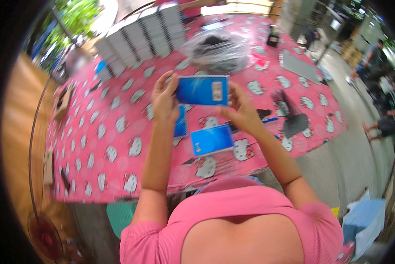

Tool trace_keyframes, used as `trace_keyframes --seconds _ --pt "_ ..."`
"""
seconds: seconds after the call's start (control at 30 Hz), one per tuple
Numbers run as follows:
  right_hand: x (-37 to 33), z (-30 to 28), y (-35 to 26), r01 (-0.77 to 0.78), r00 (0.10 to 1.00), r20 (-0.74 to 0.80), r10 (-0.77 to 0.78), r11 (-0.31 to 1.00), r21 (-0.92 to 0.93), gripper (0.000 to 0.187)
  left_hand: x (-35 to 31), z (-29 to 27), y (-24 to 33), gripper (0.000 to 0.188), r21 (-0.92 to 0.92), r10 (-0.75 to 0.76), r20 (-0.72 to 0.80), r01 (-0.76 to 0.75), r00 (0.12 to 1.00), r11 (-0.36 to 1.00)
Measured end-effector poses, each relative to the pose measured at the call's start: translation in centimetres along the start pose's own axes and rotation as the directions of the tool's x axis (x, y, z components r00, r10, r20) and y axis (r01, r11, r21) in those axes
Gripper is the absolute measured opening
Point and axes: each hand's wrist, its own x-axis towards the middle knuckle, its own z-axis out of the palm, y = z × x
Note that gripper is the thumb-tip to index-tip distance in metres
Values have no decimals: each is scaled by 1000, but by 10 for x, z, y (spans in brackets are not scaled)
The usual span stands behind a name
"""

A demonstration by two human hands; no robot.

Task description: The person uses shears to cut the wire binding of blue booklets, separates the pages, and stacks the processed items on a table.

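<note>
1. Holding the blue spiral notebook (197, 90) in the air above the table, the left hand (166, 94) pinches its left edge, with the thumb near the upper corner
2. The right hand (242, 105) is at the other side of this notebook, with fingers beside the right edge and thumb just by the lower right corner; I cannot tell if they press on it or only stay near
3. The notebook lies almost level in the view, its spiral along the top edge and a pale label on its right part
4. Below it, a second blue notebook (213, 140) rests on the pink patterned tablecloth (158, 169), and a third blue notebook (180, 122) lies partly behind the left wrist
5. Near the right forearm there is a blue pen (270, 120) on the cloth
6. Farther away stand white stacks (140, 35) with dark spiral lines, and to their right sits a clear plastic bag (219, 52) with something dark inside
7. Toward the far right side lies a grey flat panel (299, 68)
</note>
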Motion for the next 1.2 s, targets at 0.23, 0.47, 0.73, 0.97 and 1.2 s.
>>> trace_keyframes --seconds 0.23,0.47,0.73,0.97,1.2 --pt "63 65 45 172 983 34 -178 855 -489 17 3 -89 41 25 324 267 -384 -142 884 935" --pt "15 78 100 185 813 456 363 581 -793 38 45 -83 -15 15 429 157 -146 -80 977 900" --pt "-18 -111 95 -274 961 -271 48 270 -923 32 152 15 -62 28 516 -217 163 104 963 850" --pt "-28 -198 92 -592 805 -593 17 -47 -805 43 194 84 -69 63 799 -375 467 -200 801 567" --pt "-26 -218 104 -432 867 -444 227 -103 -896 18 45 6 -67 39 821 -698 570 -344 434 456"
